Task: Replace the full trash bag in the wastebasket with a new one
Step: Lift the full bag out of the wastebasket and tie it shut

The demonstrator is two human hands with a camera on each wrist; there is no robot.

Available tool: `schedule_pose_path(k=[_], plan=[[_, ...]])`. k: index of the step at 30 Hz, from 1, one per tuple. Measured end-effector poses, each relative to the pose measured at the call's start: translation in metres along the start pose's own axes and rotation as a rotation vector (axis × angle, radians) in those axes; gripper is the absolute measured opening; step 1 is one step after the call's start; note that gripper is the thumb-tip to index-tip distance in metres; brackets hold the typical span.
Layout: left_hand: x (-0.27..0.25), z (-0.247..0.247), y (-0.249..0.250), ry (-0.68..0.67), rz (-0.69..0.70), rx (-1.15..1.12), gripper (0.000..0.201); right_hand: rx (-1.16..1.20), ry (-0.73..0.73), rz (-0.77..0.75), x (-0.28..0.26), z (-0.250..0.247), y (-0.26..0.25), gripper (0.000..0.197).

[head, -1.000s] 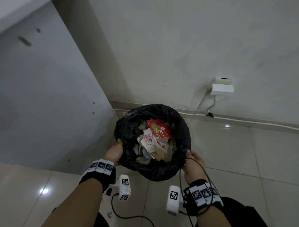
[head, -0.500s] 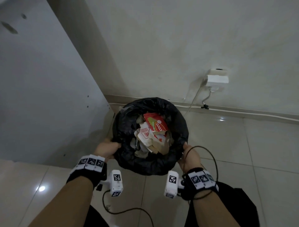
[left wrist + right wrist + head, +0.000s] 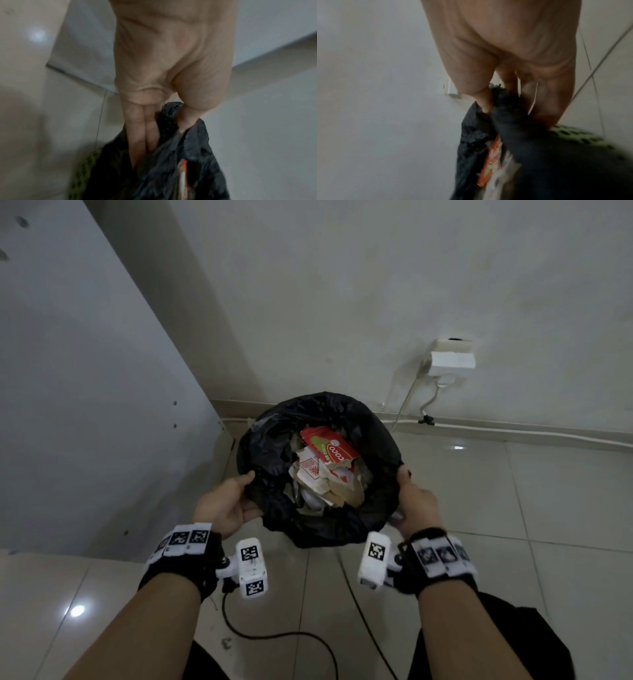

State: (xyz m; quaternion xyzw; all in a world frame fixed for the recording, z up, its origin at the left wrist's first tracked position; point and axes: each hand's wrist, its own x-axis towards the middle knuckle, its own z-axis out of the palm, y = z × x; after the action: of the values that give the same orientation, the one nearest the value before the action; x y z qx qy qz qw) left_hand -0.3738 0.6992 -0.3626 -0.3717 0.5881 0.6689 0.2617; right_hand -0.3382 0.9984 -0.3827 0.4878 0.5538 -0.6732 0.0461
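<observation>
Head view, trash bag (image 3: pixel 373 436) between hands, seemingly pinched

The trash bag (image 3: pixel 274 440) is black. The carton (image 3: pixel 329 448) inside is red with white lettering. The wastebasket (image 3: pixel 583 136) is green, patterned with dark holes.

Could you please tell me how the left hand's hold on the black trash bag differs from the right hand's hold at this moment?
The left hand grips the trash bag at its left rim, the right hand at its right rim. In the wrist views, the left hand's fingers lie fairly straight along the plastic opposite the thumb, whereas the right hand's fingers bunch a gathered fold. Both pinch the black plastic above the green wastebasket.
</observation>
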Motion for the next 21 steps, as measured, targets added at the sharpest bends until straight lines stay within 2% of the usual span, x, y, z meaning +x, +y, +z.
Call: schedule_pose_path(k=[2,3,5,8,11,13,15,16,18,20,21], plan=[[-0.001,-0.001,-0.004,-0.023,-0.014,0.08,0.029,0.019,-0.193,0.131,-0.013,-0.008,0.021,0.029],[-0.002,-0.001,-0.005,-0.019,-0.012,0.119,0.032,-0.013,-0.223,0.14,-0.019,-0.01,0.029,0.027],[-0.002,0.0,-0.001,-0.012,0.013,0.116,0.033,-0.02,-0.151,0.1,-0.015,-0.01,0.035,0.024],[-0.008,0.004,0.011,-0.067,0.029,-0.064,0.028,0.162,-0.054,0.055,-0.004,-0.003,0.02,0.022],[-0.01,0.002,0.02,-0.052,0.019,-0.034,0.026,0.344,-0.113,0.063,0.008,0.001,-0.007,0.035],[-0.008,-0.005,0.022,0.028,-0.008,0.077,0.026,0.452,-0.179,0.128,0.019,-0.002,-0.021,0.037],[-0.003,-0.011,0.025,0.112,0.024,0.139,0.016,0.458,-0.256,0.203,0.027,-0.005,-0.039,0.036],[-0.001,-0.013,0.03,0.147,0.08,0.135,0.011,0.454,-0.277,0.202,0.031,-0.004,-0.049,0.035],[0.004,-0.015,0.042,0.202,0.303,0.046,0.012,0.489,-0.294,0.077,0.039,0.001,-0.063,0.026],[0.005,-0.014,0.057,0.253,0.51,-0.104,0.02,0.395,-0.212,-0.059,0.042,0.008,-0.066,0.018],[0.007,-0.014,0.061,0.271,0.537,-0.136,0.023,0.306,-0.172,-0.105,0.042,0.01,-0.066,0.024]])
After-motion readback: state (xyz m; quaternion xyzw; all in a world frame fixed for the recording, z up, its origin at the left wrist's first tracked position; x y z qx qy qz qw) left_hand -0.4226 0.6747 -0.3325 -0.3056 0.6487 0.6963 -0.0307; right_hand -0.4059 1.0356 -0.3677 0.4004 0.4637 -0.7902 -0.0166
